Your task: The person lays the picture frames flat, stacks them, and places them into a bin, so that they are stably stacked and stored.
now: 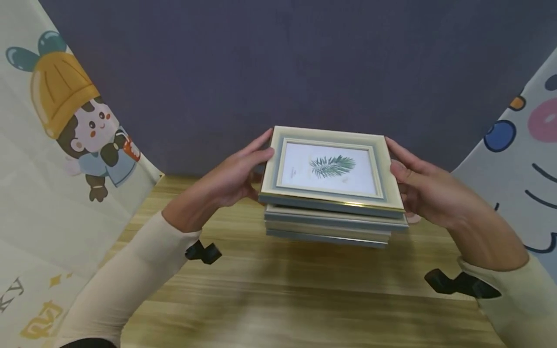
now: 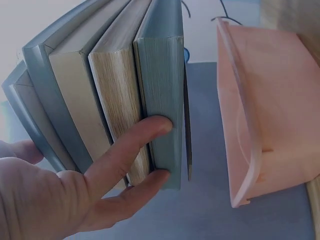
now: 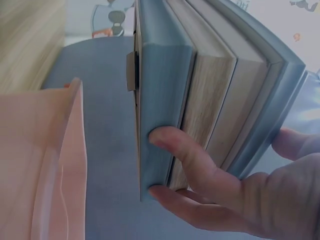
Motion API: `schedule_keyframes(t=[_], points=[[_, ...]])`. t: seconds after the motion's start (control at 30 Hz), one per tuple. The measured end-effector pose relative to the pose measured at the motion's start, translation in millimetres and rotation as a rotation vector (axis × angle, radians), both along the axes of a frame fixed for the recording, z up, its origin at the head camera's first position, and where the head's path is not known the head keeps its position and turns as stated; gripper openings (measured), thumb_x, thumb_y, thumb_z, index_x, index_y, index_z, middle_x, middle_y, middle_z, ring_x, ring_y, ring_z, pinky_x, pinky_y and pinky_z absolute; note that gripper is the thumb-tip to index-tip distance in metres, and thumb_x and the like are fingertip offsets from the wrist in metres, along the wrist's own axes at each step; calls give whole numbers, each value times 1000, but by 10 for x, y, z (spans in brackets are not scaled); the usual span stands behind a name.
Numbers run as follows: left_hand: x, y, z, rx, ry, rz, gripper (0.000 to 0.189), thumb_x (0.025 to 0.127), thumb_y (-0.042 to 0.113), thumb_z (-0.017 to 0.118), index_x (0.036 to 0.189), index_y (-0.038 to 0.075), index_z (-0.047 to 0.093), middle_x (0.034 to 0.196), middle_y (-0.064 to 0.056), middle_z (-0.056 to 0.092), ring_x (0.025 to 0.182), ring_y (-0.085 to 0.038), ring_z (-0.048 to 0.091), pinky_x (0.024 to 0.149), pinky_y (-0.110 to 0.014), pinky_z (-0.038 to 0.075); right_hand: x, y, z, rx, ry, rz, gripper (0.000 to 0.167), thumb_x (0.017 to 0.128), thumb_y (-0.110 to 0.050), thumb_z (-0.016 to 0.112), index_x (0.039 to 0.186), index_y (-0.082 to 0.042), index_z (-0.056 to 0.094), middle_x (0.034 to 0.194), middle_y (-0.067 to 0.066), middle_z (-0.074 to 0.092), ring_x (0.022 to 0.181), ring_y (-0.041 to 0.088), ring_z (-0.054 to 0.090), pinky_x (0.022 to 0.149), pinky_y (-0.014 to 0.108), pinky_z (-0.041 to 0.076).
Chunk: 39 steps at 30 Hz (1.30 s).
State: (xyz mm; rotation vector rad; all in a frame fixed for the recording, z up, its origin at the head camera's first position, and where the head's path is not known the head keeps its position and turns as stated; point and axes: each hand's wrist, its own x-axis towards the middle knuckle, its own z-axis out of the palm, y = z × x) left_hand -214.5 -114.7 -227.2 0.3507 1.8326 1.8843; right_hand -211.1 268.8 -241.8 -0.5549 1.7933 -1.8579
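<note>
Both hands hold a stack of picture frames (image 1: 326,233) by its two short sides, raised above the wooden table. The topmost picture frame (image 1: 393,188) is cream and grey-blue with a gold edge line, and shows a green leaf print (image 1: 332,166). My left hand (image 1: 232,174) grips the left side, thumb at the top frame's edge. On the right side my right hand (image 1: 435,188) grips likewise. The left wrist view shows a wood-grain frame (image 2: 117,80) between a cream and a blue-grey one, with fingertips against the blue-grey edge. A stand flap (image 3: 131,71) juts from the outermost frame's back.
A pink plastic bin (image 2: 285,110) lies beyond the stack in both wrist views, mostly hidden behind it in the head view. The wooden table (image 1: 243,299) meets a dark blue backdrop (image 1: 304,63). Printed cartoon cloths hang left (image 1: 26,193) and right (image 1: 518,183).
</note>
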Motion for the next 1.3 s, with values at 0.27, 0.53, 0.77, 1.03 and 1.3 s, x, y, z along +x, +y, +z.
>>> schedule_keyframes(t=[0.27,0.53,0.77,1.03,1.3], points=[[-262,105,-21,-9,-15,16,56,110,41,38,155,60,11,173,-2,-7,153,-55,5,95,-74,49,-173,60,19,-61,-19,-7,66,111,-20,32,162,-41,-5,140,-6,60,109,16,69,81,35,62],[-477,210,-6,9,-14,26,56,109,40,40,155,60,13,171,-9,10,148,-51,29,84,-66,57,-334,125,98,-5,-34,-9,66,111,-25,33,160,-48,-6,131,-6,65,98,16,70,72,40,59],[-672,332,-42,-5,-11,46,59,109,39,41,157,56,11,159,-13,32,131,-47,50,79,-63,60,-438,174,85,17,-17,-28,65,111,-25,32,160,-48,-5,132,-8,64,99,16,70,73,41,59],[-845,497,-75,-5,1,41,61,108,38,43,158,55,11,152,-14,41,127,-44,55,79,-65,59,-563,290,20,-1,-21,-74,65,111,-26,33,160,-48,-3,125,-6,70,97,18,72,75,42,58],[-1042,637,-157,-33,35,47,60,108,39,44,157,55,15,151,-12,47,116,-42,63,72,-59,61,-691,375,-40,16,-64,-205,66,109,-25,40,160,-51,6,125,-12,68,100,17,70,80,41,56]])
